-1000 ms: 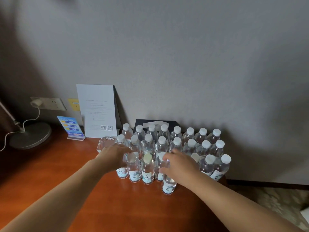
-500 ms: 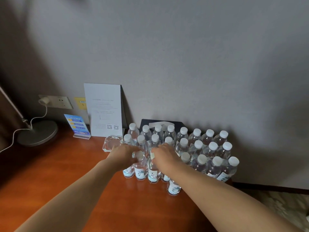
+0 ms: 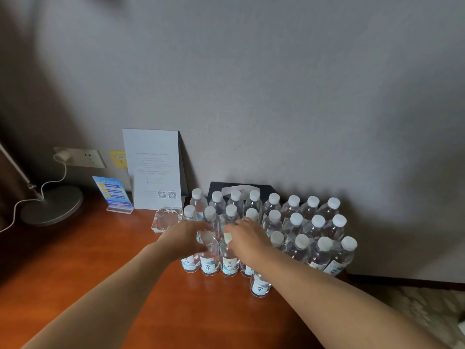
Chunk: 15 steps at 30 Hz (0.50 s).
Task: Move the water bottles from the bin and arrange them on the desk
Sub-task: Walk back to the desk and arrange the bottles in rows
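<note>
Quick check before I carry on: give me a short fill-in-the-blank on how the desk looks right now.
1. The bottle caps are all ____ in colour.
2. One bottle stands alone in front of the block, under the ____ forearm.
3. The glass ashtray sits to the ____ of the bottles.
4. The lamp base is ____ in shape.

Missing words: white; right; left; round

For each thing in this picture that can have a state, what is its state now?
Water bottles: upright, capped, grouped in rows on the desk.
Single front bottle: upright, alone ahead of the rows.
Left hand: on a front-row bottle.
Right hand: on front-row bottles.
Plug: in the wall socket.
</note>
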Motion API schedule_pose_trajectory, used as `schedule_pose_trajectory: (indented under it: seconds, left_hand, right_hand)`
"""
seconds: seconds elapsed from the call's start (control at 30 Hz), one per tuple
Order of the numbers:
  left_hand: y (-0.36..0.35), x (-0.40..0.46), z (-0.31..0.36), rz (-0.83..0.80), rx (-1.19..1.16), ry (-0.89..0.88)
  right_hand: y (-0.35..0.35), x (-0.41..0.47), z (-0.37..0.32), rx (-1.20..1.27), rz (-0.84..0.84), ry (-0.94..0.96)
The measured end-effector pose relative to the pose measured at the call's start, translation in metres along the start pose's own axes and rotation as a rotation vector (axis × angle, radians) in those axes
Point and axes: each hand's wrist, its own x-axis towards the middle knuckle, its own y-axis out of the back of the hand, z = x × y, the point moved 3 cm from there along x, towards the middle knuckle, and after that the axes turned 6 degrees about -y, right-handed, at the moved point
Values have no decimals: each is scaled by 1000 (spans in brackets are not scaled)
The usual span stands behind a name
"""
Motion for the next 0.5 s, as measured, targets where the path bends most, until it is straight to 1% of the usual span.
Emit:
schedule_pose_trajectory:
  seconds: [0.07,0.13,0.2,0.27,0.33,0.43,0.5]
  left_hand:
    - [0,-2,2,6,-6,-20]
    - [2,-3,7,25,5,-40]
    - [6,-4,15,66,-5,-64]
    - [14,-3,26,139,-76,-72]
    - [23,-1,37,208,-151,-62]
    - [34,2,42,265,-188,-32]
    - [34,1,35,220,-208,17]
  right_hand:
    - [-1,-1,1,7,-5,-4]
    - [0,-4,3,66,-28,-12]
    - [5,-8,4,193,-29,-32]
    - [14,-8,9,348,8,-102]
    - [25,-5,20,432,53,-180]
    - [45,-6,52,425,63,-257]
    - [55,-15,89,394,83,-353]
